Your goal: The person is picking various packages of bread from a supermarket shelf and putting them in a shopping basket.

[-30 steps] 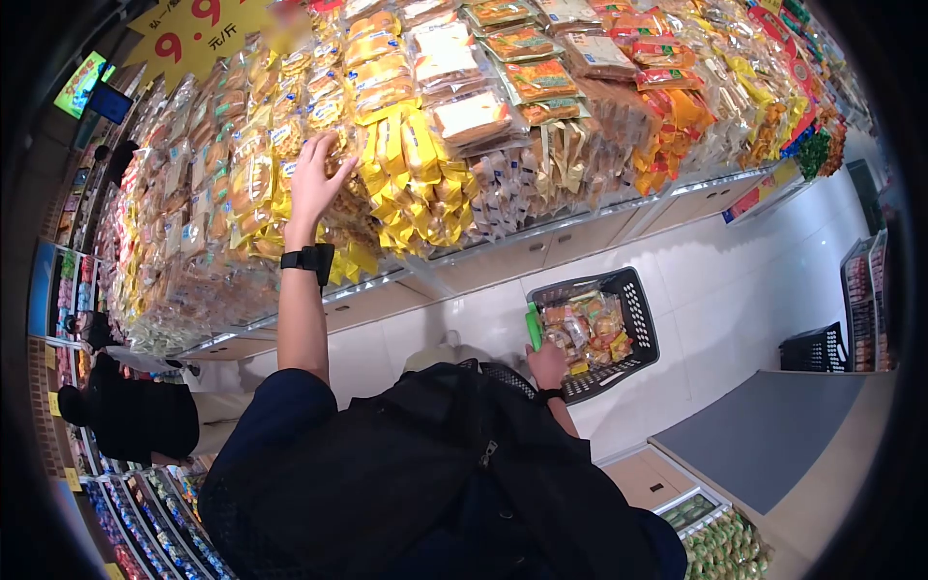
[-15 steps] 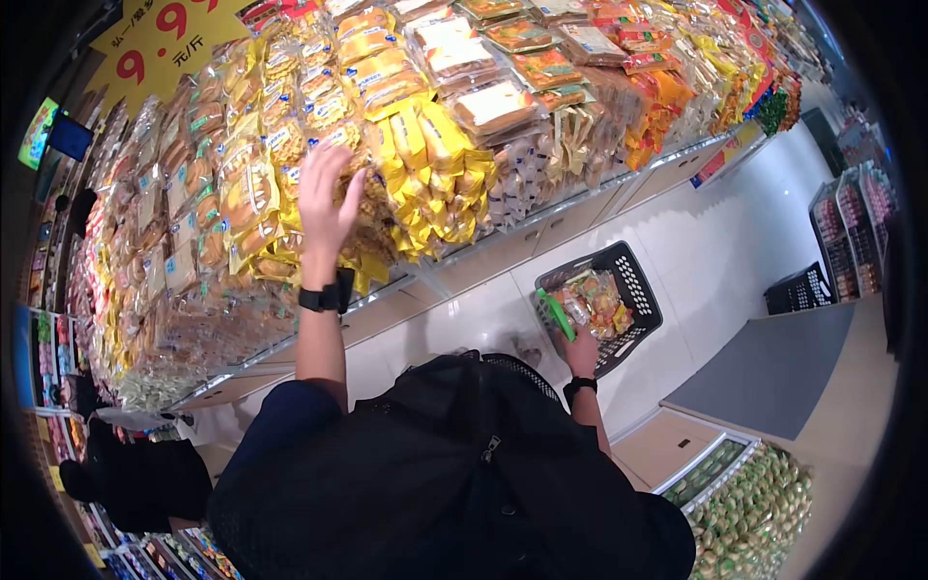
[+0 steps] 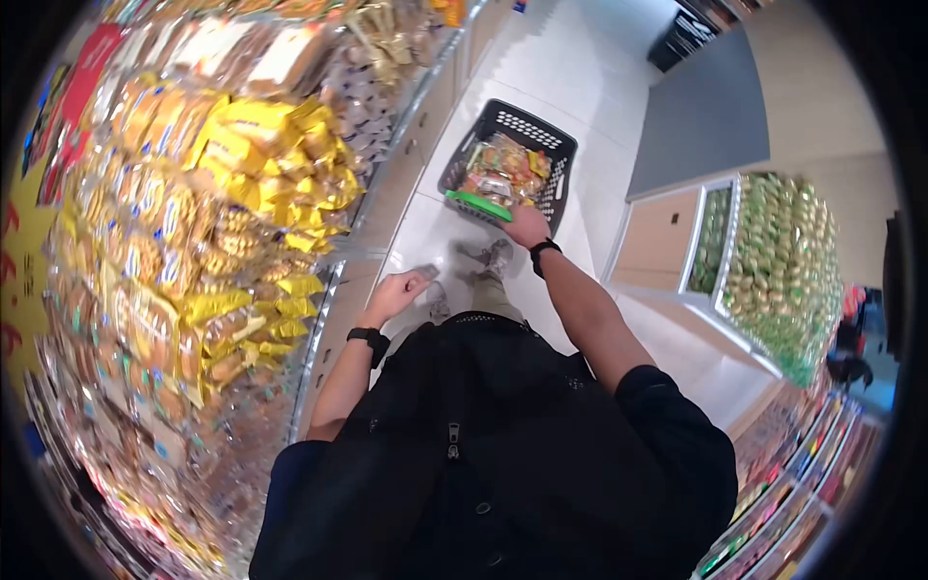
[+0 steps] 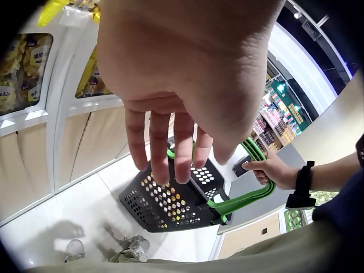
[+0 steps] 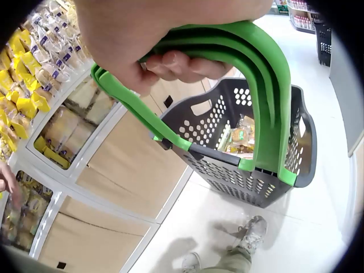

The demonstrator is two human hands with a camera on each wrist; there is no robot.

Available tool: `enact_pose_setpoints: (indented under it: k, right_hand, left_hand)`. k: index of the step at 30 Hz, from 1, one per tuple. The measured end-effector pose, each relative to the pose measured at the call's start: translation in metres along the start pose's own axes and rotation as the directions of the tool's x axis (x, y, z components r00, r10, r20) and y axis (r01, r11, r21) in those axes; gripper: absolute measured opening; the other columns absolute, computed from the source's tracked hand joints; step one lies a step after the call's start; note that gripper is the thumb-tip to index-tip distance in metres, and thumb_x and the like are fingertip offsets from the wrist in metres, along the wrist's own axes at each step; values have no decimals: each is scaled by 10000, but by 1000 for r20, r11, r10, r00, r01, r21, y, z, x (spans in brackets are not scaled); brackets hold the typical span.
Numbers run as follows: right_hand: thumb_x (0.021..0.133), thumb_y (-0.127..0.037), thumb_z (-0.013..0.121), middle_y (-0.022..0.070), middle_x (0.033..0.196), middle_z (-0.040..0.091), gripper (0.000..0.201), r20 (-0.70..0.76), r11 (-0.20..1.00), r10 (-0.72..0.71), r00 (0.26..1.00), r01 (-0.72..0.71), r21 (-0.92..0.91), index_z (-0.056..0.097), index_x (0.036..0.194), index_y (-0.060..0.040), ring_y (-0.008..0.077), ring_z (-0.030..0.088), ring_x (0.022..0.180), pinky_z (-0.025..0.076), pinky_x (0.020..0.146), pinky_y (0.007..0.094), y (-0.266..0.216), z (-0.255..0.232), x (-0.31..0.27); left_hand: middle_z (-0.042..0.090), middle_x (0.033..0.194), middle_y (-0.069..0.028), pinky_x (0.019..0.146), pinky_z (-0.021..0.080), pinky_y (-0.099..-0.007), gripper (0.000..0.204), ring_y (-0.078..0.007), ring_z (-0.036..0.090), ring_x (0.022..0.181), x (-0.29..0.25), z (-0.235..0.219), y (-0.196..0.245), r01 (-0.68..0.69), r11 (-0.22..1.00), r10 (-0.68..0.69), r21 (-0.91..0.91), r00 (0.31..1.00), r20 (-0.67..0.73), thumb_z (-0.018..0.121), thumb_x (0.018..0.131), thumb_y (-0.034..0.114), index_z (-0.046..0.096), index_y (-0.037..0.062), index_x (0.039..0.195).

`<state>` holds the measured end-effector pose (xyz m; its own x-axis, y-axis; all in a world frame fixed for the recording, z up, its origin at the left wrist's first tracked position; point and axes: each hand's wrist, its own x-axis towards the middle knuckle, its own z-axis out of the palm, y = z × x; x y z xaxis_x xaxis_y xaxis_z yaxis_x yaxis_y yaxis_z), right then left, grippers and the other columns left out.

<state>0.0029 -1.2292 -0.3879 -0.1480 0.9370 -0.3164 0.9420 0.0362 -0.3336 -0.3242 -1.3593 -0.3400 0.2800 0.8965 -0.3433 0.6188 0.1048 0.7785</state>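
Note:
My right hand (image 3: 527, 226) grips the green handle (image 5: 267, 85) of a dark grey shopping basket (image 3: 498, 116), its fingers curled round the bar in the right wrist view. Packaged snacks (image 3: 507, 169) lie inside the basket, which has perforated sides. My left hand (image 4: 170, 91) holds nothing. Its fingers hang loosely bent, and in the left wrist view they overlap the basket behind them. In the head view the left hand sits beside the display counter, below the yellow snack packets (image 3: 280, 145).
A long counter piled with wrapped breads and pastries (image 3: 155, 213) runs along my left. On the right stands a cabinet (image 3: 657, 237) heaped with green-wrapped packets (image 3: 783, 261). A grey panel (image 3: 706, 106) lies ahead at right; another dark basket (image 3: 684, 41) is beyond.
My left hand has come away from the yellow packets, down and back toward my body. The view has turned rightward. My right hand stays on the basket's handle.

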Motion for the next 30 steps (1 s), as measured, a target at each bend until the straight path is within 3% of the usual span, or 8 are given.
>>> enact_pose_setpoints:
  k: [3, 5, 8, 11, 16, 18, 25, 30]
  right_hand:
    - [833, -399, 648, 199, 889, 709, 353, 23, 1000, -16, 1000, 16, 7, 713, 962, -77, 384, 686, 852, 550, 783, 495, -12, -4, -9]
    - [819, -381, 653, 179, 889, 716, 322, -23, 998, -59, 998, 58, -11, 720, 964, -101, 366, 691, 862, 554, 783, 489, -23, 4, -12]
    - [811, -370, 659, 167, 892, 721, 304, -15, 998, -45, 999, 46, 50, 723, 973, -121, 358, 693, 870, 555, 783, 485, -2, -2, -4]
    - [803, -360, 661, 177, 888, 716, 312, 31, 994, -56, 998, 52, 100, 718, 946, -89, 357, 694, 856, 554, 790, 473, 10, -9, 6]
    - [789, -344, 684, 186, 840, 710, 338, -4, 981, -148, 989, 148, 124, 712, 934, -40, 358, 697, 810, 556, 761, 464, 24, -18, 19]
    - [786, -336, 682, 179, 834, 709, 320, -3, 978, -131, 991, 129, 165, 716, 933, -54, 357, 695, 813, 551, 755, 470, 33, -28, 24]
    - [772, -304, 687, 177, 854, 721, 271, 31, 967, -171, 985, 161, 196, 738, 881, -61, 351, 708, 817, 565, 757, 458, 69, -56, 51]
    - [760, -287, 684, 169, 840, 720, 251, 31, 972, -191, 981, 184, 145, 739, 847, -58, 344, 710, 813, 567, 748, 447, 90, -72, 76]
  left_hand:
    - [707, 847, -132, 762, 530, -362, 266, -277, 682, 798, 20, 5, 4, 48, 998, -57, 48, 980, 190, 683, 919, 236, 685, -11, 1018]
    - [668, 1103, -143, 921, 488, -398, 369, -318, 626, 1049, 57, 5, 24, -344, 908, 371, 241, 926, -76, 712, 879, 239, 638, 35, 1177]
    - [547, 1324, -131, 1042, 407, -431, 523, -344, 489, 1244, 110, 14, 84, -391, 820, 462, 418, 883, -81, 744, 816, 215, 569, 84, 1291]
    - [502, 1377, -103, 1097, 346, -464, 596, -337, 439, 1294, 152, 25, 115, -426, 738, 491, 523, 871, 16, 750, 771, 164, 539, 103, 1326]
    - [546, 1326, -102, 1143, 247, -552, 581, -324, 458, 1279, 217, 69, 107, -407, 737, 391, 540, 908, 150, 726, 746, 116, 553, 110, 1300]
    - [588, 1269, -105, 1140, 251, -557, 534, -329, 472, 1264, 238, 79, 122, -337, 704, 182, 625, 936, 300, 732, 753, 143, 567, 108, 1260]
    - [611, 1178, -116, 1133, 236, -596, 426, -347, 506, 1200, 269, 93, 146, -341, 745, 226, 574, 938, 264, 714, 779, 192, 580, 93, 1172]
    - [598, 1170, -146, 1122, 262, -580, 466, -351, 512, 1182, 299, 103, 160, -367, 630, 282, 684, 929, 239, 706, 785, 179, 540, 64, 1204]
